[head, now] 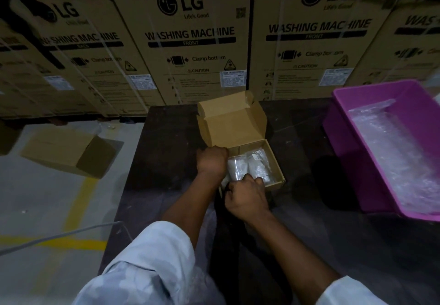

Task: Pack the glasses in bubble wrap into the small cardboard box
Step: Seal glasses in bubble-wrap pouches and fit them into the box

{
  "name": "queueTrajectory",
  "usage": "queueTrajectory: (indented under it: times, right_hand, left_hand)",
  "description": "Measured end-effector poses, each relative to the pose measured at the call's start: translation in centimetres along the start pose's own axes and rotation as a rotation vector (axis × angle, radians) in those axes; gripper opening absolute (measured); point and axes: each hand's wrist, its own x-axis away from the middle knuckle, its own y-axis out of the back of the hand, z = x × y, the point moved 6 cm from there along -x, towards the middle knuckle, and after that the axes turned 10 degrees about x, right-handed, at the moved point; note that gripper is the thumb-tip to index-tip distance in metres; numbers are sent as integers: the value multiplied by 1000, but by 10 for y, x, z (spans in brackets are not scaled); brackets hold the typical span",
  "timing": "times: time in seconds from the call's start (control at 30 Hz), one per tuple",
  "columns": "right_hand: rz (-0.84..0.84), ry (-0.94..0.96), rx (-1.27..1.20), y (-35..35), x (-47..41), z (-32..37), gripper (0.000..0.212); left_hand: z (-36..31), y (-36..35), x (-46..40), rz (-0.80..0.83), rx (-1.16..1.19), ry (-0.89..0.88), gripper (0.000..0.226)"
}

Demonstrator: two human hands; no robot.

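A small cardboard box point(277, 159) sits open on the dark table point(166, 152), its lid point(234, 123) standing up at the back. Two bubble-wrapped glasses point(256, 165) lie side by side inside it. My left hand point(212, 160) grips the box's left wall, fingers curled over the edge. My right hand point(245, 196) is at the near edge of the box, its fingers curled on the near end of the wrapped glasses. The near left corner of the box is hidden by my hands.
A purple plastic tub point(357, 142) holding bubble wrap point(392, 147) stands at the right of the table. A closed cardboard box point(69, 152) lies on the floor to the left. Large washing-machine cartons point(190, 42) form a wall behind the table.
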Motion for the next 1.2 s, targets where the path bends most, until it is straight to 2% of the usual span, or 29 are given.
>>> queueTrajectory:
  times: [0.2,0.43,0.67,0.8,0.9,1.0,1.07,1.2]
  right_hand:
    - [20,17,20,0,0,0,33]
    - [-14,32,20,-4,9,2,46]
    - [-99,59,-46,-6,14,-3,35]
    - [-212,-24,-188,-2,8,-16,28]
    - [-151,-88,-184,1,-2,-19,36]
    - [-125,-87,-92,9,-7,-14,29]
    - [-131,-36,-23,10,-7,-6,24]
    - [-126,-40,68,-4,0,5,19]
  left_hand:
    - [-3,2,1,-30,-82,-72,22]
    - [-1,4,-5,12,-81,-69,23]
    - [9,16,1,-46,60,-75,25]
    - [15,21,6,-78,81,-103,24]
    - [27,17,10,-116,226,-26,27]
    - [41,6,18,-179,501,98,37]
    - [40,-3,25,-184,645,107,45]
    - [37,-8,30,-212,719,140,56]
